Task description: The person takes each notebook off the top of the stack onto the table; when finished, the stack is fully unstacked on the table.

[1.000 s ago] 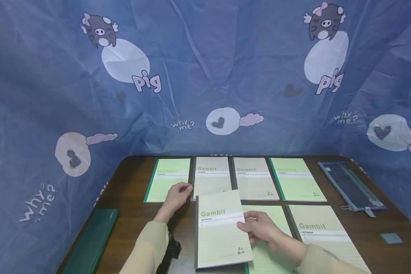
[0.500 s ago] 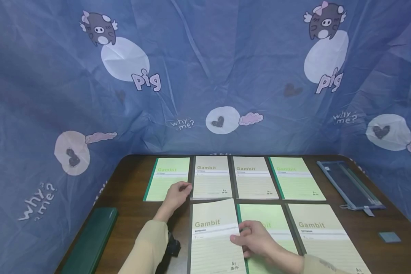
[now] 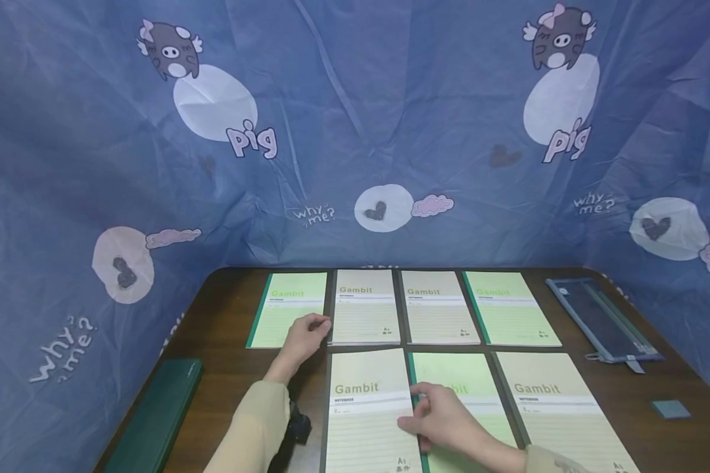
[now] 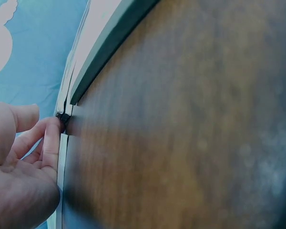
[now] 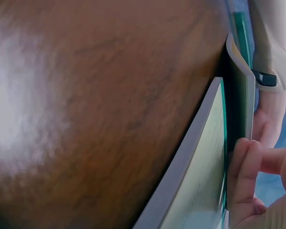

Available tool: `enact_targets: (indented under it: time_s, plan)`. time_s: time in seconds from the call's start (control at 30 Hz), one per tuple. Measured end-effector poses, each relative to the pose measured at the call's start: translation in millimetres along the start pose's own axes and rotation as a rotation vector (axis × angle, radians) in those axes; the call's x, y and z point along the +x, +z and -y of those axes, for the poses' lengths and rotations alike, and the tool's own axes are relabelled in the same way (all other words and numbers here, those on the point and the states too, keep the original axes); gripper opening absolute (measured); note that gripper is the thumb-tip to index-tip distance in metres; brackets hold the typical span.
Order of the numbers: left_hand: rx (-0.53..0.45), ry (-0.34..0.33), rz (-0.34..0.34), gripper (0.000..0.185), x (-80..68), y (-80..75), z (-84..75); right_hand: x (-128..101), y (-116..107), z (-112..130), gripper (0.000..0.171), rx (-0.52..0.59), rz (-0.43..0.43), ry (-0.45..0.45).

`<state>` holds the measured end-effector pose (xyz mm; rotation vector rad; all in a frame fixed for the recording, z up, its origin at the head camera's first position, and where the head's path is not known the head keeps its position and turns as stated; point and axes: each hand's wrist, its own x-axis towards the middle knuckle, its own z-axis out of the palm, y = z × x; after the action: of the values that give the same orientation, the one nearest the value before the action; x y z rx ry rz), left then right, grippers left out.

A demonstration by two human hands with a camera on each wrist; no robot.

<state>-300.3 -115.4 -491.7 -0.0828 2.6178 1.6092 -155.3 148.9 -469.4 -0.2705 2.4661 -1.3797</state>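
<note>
My right hand (image 3: 446,417) pinches the right edge of a cream notebook (image 3: 367,430) with a dark spine at the front left. In the right wrist view that notebook's edge (image 5: 250,107) is lifted off the table, with fingers (image 5: 245,167) beneath it. Under this hand lies a green-spined notebook (image 3: 470,371). My left hand (image 3: 304,338) rests, loosely curled, on the lower right corner of the back-left green notebook (image 3: 292,305). Its fingertips reach the gap beside a cream notebook (image 3: 365,305); it holds nothing.
Two more notebooks, one cream (image 3: 440,309) and one green (image 3: 511,309), continue the back row. Another cream notebook (image 3: 559,407) lies front right. A mesh zip pouch (image 3: 603,318) and small grey-green square (image 3: 671,409) sit right, a dark green case (image 3: 154,414) left.
My right hand has brought the cream notebook down and slightly left, straightening it beside the green one. The notebook now lies lower, in the front row. My left hand stays in place.
</note>
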Motion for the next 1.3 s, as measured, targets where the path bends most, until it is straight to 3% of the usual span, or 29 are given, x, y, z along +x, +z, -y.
enact_targets:
  time_s: [0.47, 0.87, 1.3]
  plan:
    - [0.004, 0.007, -0.014, 0.031, 0.7, -0.5, -2.8, -0.6, 0.9, 0.9, 0.066, -0.090, -0.004, -0.008]
    - [0.002, 0.016, -0.007, 0.030, 1.2, -1.4, -0.9, 0.7, -0.6, 2.7, 0.066, -0.018, -0.020, 0.009]
    - [-0.001, 0.006, -0.004, 0.029, -2.3, -1.7, -3.9, 14.9, -11.7, -4.2, 0.041, 0.051, -0.023, 0.008]
